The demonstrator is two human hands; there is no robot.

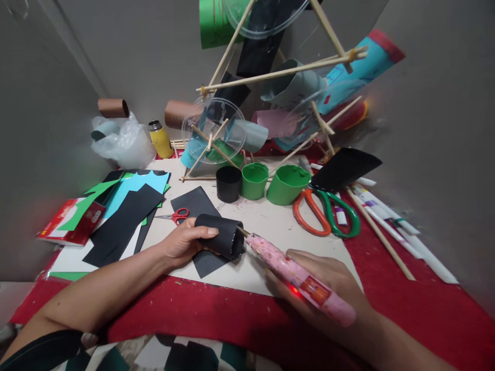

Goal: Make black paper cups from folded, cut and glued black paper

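My left hand (187,241) is closed round a black paper tube (220,234), its thumb lying on top and the tube's open end turned to the right. In my right hand (320,281) is a pink glue gun (286,263) with a lit red light, its metal tip at the rim of that open end. Whether the tip touches the rim I cannot tell. Under the tube lies a black paper sheet (197,201). Small red-handled scissors (180,215) rest just beyond my left hand. A black paper cup (228,184) and two green paper cups (255,181) stand behind the tube.
Large scissors (327,219) with orange and green handles lie right of the cups. A stick frame (270,77) with clear plastic discs and paper tubes rises at the back. Cut paper strips (127,221) are piled left. A yellow bottle (160,140) stands behind; markers (390,216) lie right.
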